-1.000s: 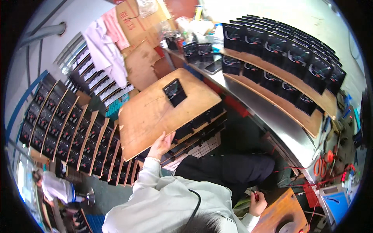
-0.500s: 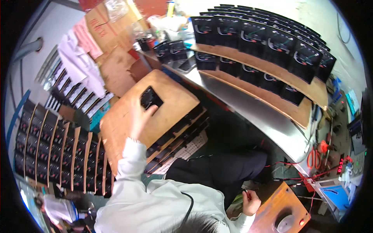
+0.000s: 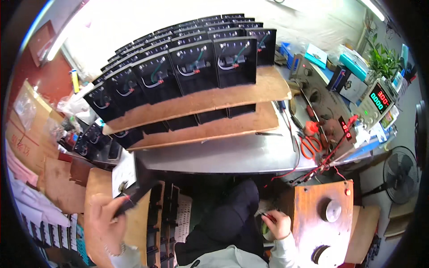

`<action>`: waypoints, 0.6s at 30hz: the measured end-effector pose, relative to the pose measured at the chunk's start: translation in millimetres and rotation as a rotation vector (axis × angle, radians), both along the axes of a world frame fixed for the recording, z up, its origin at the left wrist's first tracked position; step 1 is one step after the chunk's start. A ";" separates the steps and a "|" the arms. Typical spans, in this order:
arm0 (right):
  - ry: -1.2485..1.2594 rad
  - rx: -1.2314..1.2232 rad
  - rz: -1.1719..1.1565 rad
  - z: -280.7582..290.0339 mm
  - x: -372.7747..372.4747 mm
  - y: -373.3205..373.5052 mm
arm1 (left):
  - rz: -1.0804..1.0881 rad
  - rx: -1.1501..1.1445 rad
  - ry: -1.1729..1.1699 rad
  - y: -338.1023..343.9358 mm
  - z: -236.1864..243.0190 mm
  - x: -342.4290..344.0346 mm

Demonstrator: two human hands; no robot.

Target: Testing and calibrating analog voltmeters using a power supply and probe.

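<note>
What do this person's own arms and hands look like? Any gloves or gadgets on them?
Neither the left hand nor the right hand wears a glove. The left sleeve and right sleeve are whitish and long. A pale, beaded-looking bracelet circles the left wrist. No cables or gadgets show on either arm.

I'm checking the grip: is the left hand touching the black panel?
Touching: the head view, though motion-blurred, shows the left hand gripping the black panel by its lower end.
</note>
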State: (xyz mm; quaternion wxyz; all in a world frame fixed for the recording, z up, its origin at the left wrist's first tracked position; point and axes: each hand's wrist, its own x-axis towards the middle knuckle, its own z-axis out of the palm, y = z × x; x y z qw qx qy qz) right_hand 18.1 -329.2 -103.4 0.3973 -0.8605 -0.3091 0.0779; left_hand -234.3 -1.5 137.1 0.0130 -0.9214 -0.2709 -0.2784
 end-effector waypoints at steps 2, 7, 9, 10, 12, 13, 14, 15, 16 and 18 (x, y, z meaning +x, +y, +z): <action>0.023 0.101 -0.041 13.6 -7.1 24.7 | -0.470 0.129 -0.385 7.2 -41.3 44.4; 0.153 0.262 -0.111 56.4 -22.3 73.5 | -0.840 0.143 -0.364 -5.3 -103.8 173.9; 0.137 0.250 -0.170 62.2 -29.8 73.4 | -0.876 0.111 -0.364 -17.8 -129.6 205.1; 0.162 0.259 -0.220 58.5 -32.2 70.7 | -0.870 0.110 -0.348 -25.8 -140.0 216.4; 0.189 0.272 -0.297 57.3 -40.6 66.2 | -0.856 0.017 -0.319 -39.0 -156.3 223.8; 0.204 0.233 -0.354 59.1 -42.5 61.7 | -0.843 0.019 -0.264 -46.8 -157.2 224.2; 0.221 0.194 -0.405 60.0 -44.0 59.1 | -0.826 0.024 -0.207 -51.2 -156.9 222.1; 0.206 0.211 -0.435 59.5 -44.2 59.2 | -0.867 -0.022 -0.141 -49.5 -158.3 217.5; 0.207 0.210 -0.442 60.9 -43.0 59.5 | -0.874 -0.024 -0.139 -50.7 -161.3 212.6; 0.153 0.251 -0.430 65.5 -36.8 64.3 | -0.644 -0.175 -0.448 -49.6 -166.6 204.8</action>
